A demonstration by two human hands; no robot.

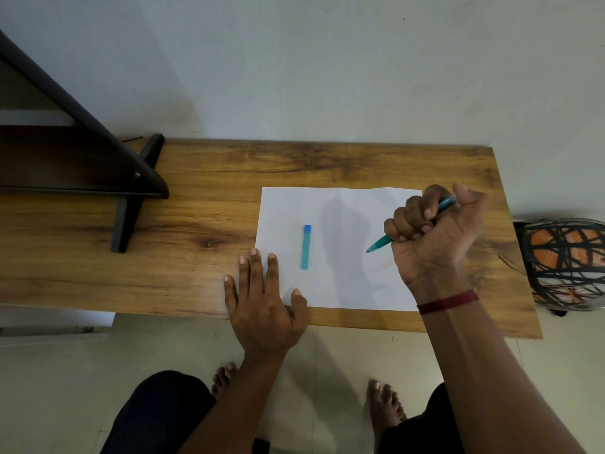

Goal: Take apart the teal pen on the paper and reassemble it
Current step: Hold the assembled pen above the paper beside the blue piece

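Note:
A white sheet of paper (343,283) lies on the wooden table (196,224). The teal pen cap (306,246) rests alone on the paper, its blue end pointing away from me. My right hand (435,237) is closed in a fist around the uncapped teal pen body (381,242), whose tip points down-left just above the paper's right part; the rear end sticks out past my index finger. My left hand (262,306) lies flat with fingers spread on the paper's near-left corner and the table edge, left of the cap.
A dark shelf frame (131,178) stands on the table's left part. A patterned orange-and-black object (563,263) sits beyond the table's right end. A wall runs behind the table. My legs and bare feet are on the tiled floor below the near edge.

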